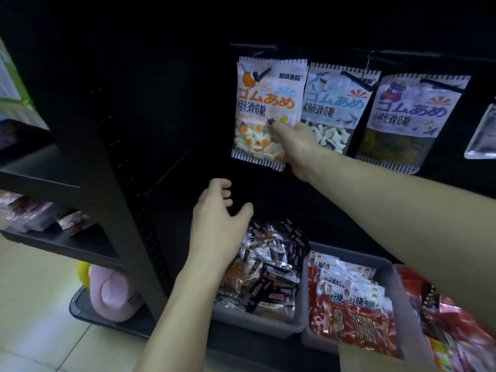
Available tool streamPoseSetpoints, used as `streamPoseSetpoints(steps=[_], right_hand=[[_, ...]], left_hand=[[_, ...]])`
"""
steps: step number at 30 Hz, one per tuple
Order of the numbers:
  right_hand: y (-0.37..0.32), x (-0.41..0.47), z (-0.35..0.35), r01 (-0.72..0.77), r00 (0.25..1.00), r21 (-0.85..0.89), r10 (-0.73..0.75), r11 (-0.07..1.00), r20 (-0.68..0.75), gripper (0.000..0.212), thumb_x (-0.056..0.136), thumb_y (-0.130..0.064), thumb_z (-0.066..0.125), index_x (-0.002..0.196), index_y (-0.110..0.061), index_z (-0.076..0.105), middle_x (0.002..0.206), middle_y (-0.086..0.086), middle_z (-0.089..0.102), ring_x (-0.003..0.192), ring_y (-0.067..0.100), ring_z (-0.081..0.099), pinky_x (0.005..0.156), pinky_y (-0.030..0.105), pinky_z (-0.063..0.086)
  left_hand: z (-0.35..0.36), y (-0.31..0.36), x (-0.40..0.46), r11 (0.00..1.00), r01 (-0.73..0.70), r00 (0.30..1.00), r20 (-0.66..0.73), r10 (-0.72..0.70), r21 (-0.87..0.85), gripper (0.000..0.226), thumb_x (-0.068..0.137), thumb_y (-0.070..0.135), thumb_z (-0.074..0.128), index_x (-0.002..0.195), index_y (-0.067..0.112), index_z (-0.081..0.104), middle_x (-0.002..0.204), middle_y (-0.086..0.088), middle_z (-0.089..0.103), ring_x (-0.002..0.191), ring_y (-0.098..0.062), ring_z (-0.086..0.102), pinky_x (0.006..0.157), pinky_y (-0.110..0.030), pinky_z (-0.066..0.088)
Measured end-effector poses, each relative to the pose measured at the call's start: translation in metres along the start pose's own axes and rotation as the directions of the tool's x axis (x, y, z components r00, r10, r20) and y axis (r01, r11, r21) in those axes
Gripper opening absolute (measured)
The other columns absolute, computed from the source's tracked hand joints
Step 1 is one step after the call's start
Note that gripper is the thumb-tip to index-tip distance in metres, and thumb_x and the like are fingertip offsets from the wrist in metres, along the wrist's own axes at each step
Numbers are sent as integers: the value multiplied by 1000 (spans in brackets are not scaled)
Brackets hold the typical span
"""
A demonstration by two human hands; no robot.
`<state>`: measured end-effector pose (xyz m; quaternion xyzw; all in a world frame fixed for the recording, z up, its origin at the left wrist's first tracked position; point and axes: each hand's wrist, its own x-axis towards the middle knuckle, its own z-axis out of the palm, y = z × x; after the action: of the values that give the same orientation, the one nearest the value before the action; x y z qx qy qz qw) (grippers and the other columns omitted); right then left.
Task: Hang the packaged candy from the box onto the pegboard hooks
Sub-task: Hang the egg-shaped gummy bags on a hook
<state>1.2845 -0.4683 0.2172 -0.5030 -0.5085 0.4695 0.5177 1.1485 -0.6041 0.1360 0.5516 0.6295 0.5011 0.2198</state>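
Three candy packets hang on the pegboard hooks (253,45); the right hand (294,146) pinches the orange packet (264,111) at its lower right. The left hand (218,218) hovers empty, fingers loosely spread. Tugging could slip it off the hook.

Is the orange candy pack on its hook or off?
Cannot tell: the orange candy pack sits at hook height, its hang hole is unclear, and the right hand grips it.
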Motion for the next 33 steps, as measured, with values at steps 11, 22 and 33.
streamPoseSetpoints(steps=[11, 22, 33], right_hand=[[7, 8, -6, -126, 990, -159, 115, 979, -76, 76, 92, -57, 67, 148, -8, 48, 143, 4, 60, 126, 26, 60, 110, 38, 48], [90, -147, -127, -202, 979, -431, 170, 880, -113, 33, 96, -46, 65, 89, -14, 57, 85, 6, 65, 89, 28, 66, 90, 44, 53], [228, -340, -287, -436, 895, -478, 422, 763, -143, 22, 91, -4, 66, 78, -22, 64, 63, -1, 66, 62, 18, 62, 71, 37, 53]], left_hand=[[26, 5, -13, 998, -39, 990, 137, 33, 44, 42, 91, 28, 77, 129, 23, 58, 121, 10, 58, 111, -5, 56, 83, -9, 41], [94, 24, -114, 906, -349, 791, 594, 148, 239, 29, 88, 28, 73, 111, 20, 57, 107, -1, 61, 95, -21, 61, 80, -41, 54], [179, -12, -256, 581, -774, 250, 964, -87, 253, 66, 93, 43, 66, 150, 25, 40, 151, -13, 39, 147, -35, 30, 120, -49, 30]])
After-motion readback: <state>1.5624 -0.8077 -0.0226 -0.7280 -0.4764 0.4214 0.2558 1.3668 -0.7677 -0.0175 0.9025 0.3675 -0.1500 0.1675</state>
